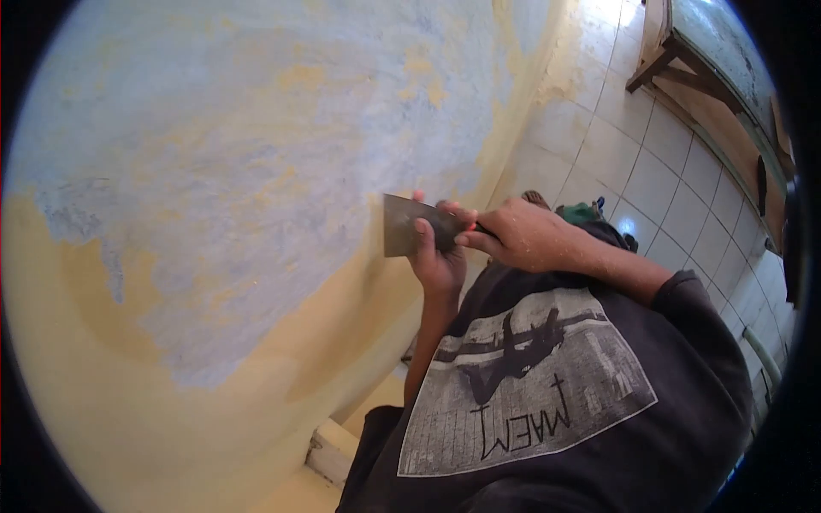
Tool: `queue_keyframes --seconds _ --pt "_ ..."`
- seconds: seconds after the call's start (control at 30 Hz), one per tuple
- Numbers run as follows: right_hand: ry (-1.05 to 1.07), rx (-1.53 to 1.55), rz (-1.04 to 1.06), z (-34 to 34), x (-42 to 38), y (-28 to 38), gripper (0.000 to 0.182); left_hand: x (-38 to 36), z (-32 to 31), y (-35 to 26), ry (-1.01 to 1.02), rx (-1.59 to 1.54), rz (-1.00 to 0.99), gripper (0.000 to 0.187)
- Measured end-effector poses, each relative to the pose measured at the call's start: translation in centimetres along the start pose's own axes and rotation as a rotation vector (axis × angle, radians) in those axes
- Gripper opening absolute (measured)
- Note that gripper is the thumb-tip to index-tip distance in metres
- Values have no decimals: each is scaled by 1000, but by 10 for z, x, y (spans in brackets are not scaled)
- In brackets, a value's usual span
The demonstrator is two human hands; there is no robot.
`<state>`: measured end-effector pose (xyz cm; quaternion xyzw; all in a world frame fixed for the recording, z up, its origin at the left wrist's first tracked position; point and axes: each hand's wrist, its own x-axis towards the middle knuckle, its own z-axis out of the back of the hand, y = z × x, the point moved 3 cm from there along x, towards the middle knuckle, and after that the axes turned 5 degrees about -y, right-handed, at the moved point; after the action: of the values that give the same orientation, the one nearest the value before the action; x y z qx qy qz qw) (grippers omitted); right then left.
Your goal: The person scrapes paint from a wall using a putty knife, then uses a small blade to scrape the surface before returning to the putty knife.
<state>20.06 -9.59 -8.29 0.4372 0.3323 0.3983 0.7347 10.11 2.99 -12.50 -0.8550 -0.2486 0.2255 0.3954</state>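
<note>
I hold a putty knife [399,226] with a wide metal blade close in front of the wall [256,171]. My right hand [522,235] is wrapped around its dark handle. On the blade, the thumb of my left hand [440,267] presses the near face while its fingers reach behind. The wall carries a broad, uneven pale grey-blue coat, with yellow patches showing through it and bare yellow below. A darker rough streak [114,269] runs down at its left side.
White floor tiles [637,171] lie beyond my hands on the right. A wooden-framed table [718,51] stands at the upper right. Green and dark items [586,214] are on the floor behind my right forearm. Near my left side is a pale block-like wooden end [332,451].
</note>
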Motion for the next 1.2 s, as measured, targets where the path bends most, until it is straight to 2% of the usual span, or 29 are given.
queue_keyframes --seconds 0.17,0.3,0.37,0.47,0.6,0.73,0.77,0.9,1.0,1.1,1.2 --pt "-4 18 16 -22 8 -9 45 2 20 -3 23 -2 -16 51" --pt "2 -29 14 -1 2 -4 46 3 10 7 17 -15 -37 51" --pt "-12 26 -9 -15 8 -1 46 6 18 1 43 -38 -57 50" --pt "-8 -52 100 -10 6 11 46 -4 11 -16 101 -128 -99 51" --pt "0 -20 8 -3 1 4 45 0 15 8 1 -4 -20 51" --pt "69 -24 46 -14 2 16 41 -10 15 -14 82 -115 -117 53" --pt "68 -10 53 -12 0 14 41 -13 15 -12 0 -111 -62 54" --pt "-90 32 89 5 -20 -11 40 -13 -10 16 4 11 33 56" --pt "-174 -15 182 9 -43 -2 40 -32 -25 9 21 32 39 57" --pt "-28 -22 73 11 -41 2 43 -33 -26 8 6 45 40 56" --pt "15 -7 4 8 -36 5 46 -32 -12 12 -27 -51 37 54"
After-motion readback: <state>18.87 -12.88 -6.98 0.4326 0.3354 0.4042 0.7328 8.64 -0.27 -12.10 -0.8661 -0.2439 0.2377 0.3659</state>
